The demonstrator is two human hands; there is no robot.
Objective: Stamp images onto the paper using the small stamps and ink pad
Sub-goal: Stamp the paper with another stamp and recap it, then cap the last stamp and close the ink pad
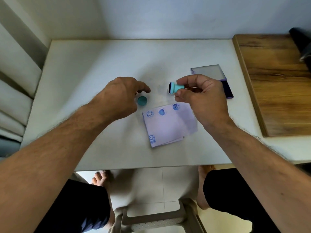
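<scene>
My right hand (200,96) pinches a small teal stamp (175,88) on its side, its dark inked face pointing left, above the paper's far edge. A folded lilac paper (170,126) lies on the white table (101,64) and carries several blue stamped images. My left hand (121,96) hovers with fingers spread just above a round teal cap (142,100) that rests on the table left of the paper. The ink pad (227,88) lies open behind my right hand, its clear lid (208,72) flipped back.
A wooden board (276,84) adjoins the table on the right, with a dark object (301,46) at its far corner. A wall runs behind the table. Below the near edge are my knees, bare feet and a plastic stool (156,219).
</scene>
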